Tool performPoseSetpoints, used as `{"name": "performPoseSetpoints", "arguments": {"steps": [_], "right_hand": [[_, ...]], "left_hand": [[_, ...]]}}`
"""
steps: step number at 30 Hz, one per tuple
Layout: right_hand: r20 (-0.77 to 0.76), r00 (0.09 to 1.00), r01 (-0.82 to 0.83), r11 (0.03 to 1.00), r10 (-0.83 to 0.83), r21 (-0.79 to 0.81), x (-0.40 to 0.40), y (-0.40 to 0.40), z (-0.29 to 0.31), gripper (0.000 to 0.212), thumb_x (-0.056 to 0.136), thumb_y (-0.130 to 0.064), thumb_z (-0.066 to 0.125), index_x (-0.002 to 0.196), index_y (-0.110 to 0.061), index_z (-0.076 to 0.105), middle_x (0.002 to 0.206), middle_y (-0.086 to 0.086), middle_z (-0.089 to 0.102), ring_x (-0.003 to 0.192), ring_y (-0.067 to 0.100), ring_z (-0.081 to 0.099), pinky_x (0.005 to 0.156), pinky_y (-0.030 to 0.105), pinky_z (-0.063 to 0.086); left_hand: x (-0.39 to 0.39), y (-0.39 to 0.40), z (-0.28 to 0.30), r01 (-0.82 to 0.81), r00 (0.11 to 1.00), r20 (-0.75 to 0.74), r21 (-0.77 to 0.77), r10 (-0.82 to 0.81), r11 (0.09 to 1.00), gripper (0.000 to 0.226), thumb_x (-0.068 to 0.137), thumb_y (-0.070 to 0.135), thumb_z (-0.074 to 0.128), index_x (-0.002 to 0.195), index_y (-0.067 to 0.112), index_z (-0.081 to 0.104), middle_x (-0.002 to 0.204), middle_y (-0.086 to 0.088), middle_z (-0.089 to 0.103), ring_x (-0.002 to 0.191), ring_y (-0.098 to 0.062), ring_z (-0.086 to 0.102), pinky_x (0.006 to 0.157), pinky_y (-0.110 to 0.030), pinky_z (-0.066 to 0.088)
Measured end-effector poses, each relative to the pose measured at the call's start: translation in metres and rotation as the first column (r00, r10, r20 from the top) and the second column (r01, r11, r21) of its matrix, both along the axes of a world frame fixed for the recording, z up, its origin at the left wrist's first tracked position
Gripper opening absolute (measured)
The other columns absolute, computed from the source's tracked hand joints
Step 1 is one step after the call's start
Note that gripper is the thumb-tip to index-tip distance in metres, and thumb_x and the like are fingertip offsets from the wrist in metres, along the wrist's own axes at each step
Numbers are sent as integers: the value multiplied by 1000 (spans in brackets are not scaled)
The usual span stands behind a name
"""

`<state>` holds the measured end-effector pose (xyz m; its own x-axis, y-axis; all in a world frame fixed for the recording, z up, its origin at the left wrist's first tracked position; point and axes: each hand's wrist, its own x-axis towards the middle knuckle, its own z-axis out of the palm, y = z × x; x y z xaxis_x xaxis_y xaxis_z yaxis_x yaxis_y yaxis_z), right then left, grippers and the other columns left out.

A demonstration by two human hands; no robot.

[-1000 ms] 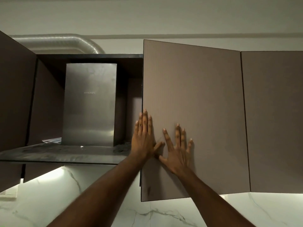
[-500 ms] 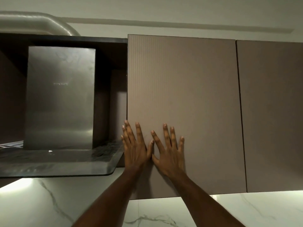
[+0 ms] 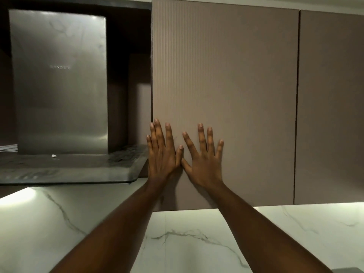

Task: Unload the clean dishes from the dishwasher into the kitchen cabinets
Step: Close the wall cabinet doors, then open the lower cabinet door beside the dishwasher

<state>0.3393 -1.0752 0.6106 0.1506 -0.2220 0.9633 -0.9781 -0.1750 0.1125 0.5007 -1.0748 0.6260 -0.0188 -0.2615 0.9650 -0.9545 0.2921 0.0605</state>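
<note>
A brown ribbed upper cabinet door (image 3: pixel 226 79) fills the middle of the view and sits flush with the door beside it. My left hand (image 3: pixel 162 152) lies flat against the door's lower left corner, fingers straight and spread. My right hand (image 3: pixel 203 158) presses flat on the same door just to the right, thumbs nearly touching. Neither hand holds anything. No dishes and no dishwasher are in view.
A second brown cabinet door (image 3: pixel 331 105) adjoins on the right. To the left stands a steel range hood chimney (image 3: pixel 59 79) above its dark glass canopy (image 3: pixel 69 170). White marbled wall (image 3: pixel 187 239) runs below the cabinets, lit by under-cabinet lights.
The cabinet door swung from ajar to flush under both palms. My hands stayed flat on it, and my view shifted right and closer.
</note>
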Motion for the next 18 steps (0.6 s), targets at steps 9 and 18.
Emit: {"name": "performPoseSetpoints", "arguments": {"steps": [9, 18], "right_hand": [[37, 999, -5, 943, -8, 334, -40, 59, -14, 79, 98, -81, 20, 165, -49, -6, 177, 1, -13, 163, 31, -6, 126, 67, 7], [79, 973, 162, 879, -219, 448, -118, 153, -171, 79, 101, -79, 28, 168, -41, 10, 177, 6, 1, 164, 33, 2, 125, 67, 12]], "left_hand": [[5, 35, -26, -54, 953, 304, 138, 10, 989, 87, 104, 61, 37, 167, 14, -1, 171, -22, -16, 159, -43, -11, 126, -64, 12], [-38, 112, -164, -11, 914, 392, 272, -100, 962, 105, 89, 86, 34, 167, 20, 9, 175, -10, -2, 161, -37, -2, 125, -67, 8]]}}
